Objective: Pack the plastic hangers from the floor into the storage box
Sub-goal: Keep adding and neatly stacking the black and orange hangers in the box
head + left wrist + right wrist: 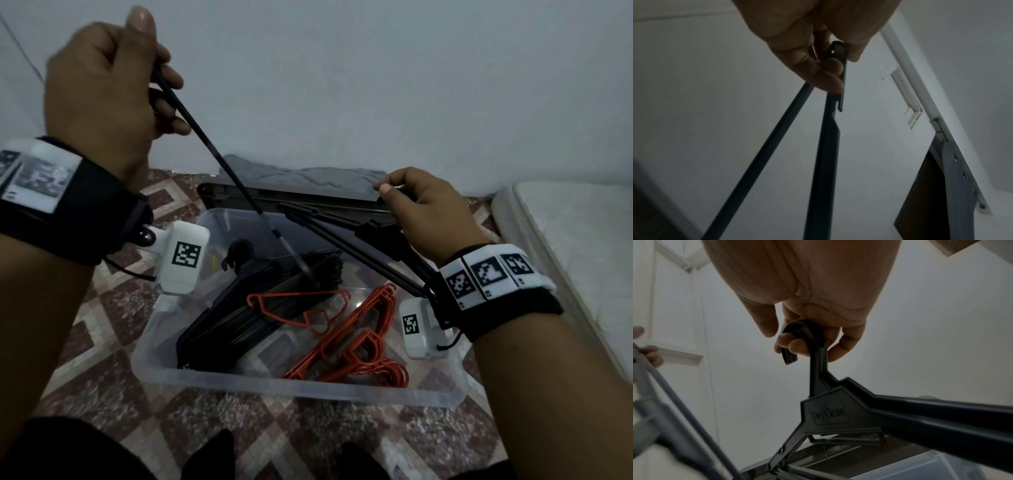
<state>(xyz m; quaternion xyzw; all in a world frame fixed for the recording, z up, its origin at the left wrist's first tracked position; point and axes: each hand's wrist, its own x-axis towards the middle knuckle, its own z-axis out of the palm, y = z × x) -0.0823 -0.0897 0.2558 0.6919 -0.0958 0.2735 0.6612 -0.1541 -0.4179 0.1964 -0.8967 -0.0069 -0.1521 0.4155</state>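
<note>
Both hands are busy over the storage box — the left hand, raised high, pinches the end of a black hanger whose long bar slants down and away to the right, its far tip among the black stack already in the box. The right hand, lower and nearer the box, hooks its fingers through the hooks of a few more black hangers, their arms running leftward across the rim. Orange hangers lie inside too — the drop looks straight down, I'd say.
</note>
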